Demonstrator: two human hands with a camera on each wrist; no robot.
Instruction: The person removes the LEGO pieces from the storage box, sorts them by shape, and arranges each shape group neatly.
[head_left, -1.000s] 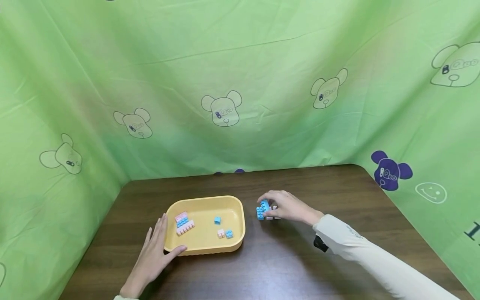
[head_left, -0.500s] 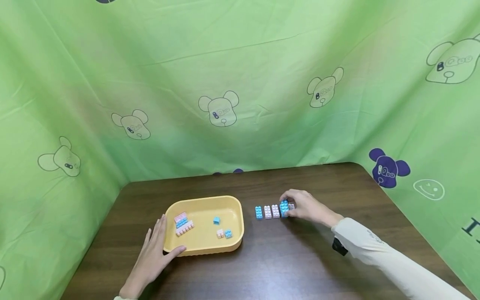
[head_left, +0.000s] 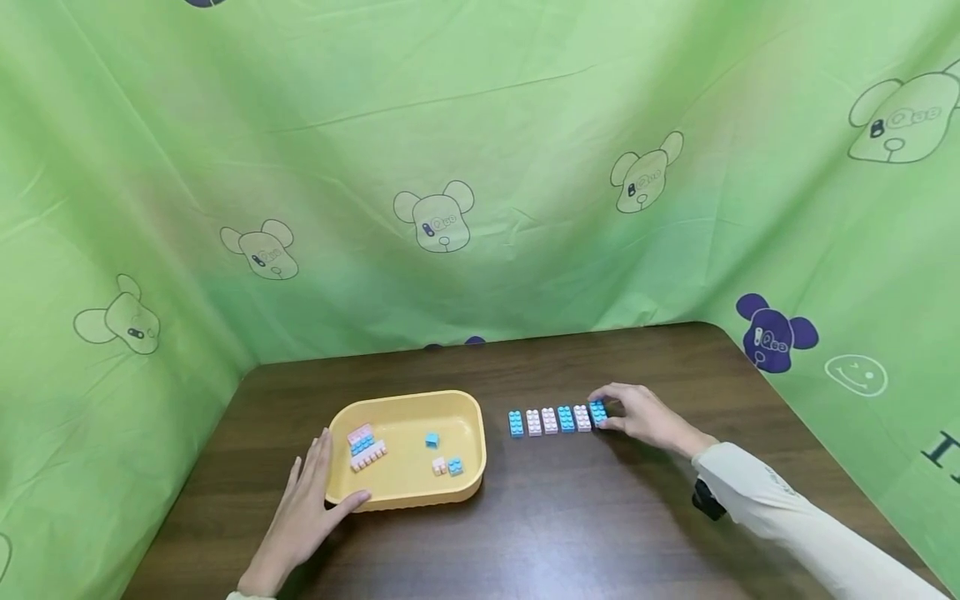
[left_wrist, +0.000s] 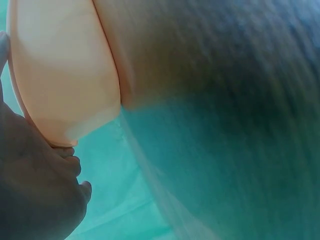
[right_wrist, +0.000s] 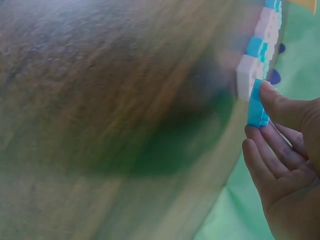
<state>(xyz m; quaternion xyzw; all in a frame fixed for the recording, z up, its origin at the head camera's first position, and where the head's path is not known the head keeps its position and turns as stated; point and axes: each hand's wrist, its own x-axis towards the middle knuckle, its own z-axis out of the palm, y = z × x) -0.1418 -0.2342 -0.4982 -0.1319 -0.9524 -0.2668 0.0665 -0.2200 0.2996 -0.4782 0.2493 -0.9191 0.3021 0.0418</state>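
Observation:
My right hand (head_left: 645, 414) pinches a blue toy building brick (head_left: 597, 413) between thumb and fingers, at the right end of a row of bricks. In the right wrist view the thumb lies on one end of that blue brick (right_wrist: 256, 105), with fingertips at its other end. Beside it stands a pink brick (head_left: 582, 418); further left come a blue brick (head_left: 566, 418), two pink ones and another blue brick (head_left: 516, 423). My left hand (head_left: 300, 508) rests against the left side of a yellow tray (head_left: 412, 502), fingers extended, thumb at the front rim.
Inside the tray, a pink and blue group of bricks (head_left: 365, 447) lies at left. Small blue and pink bricks (head_left: 439, 466) lie toward its right. The brown wooden table (head_left: 555, 517) is backed by a green printed cloth (head_left: 487, 283).
My right hand has carried the blue brick rightward along the row, from above its left part to its right end. My left hand stays at the tray.

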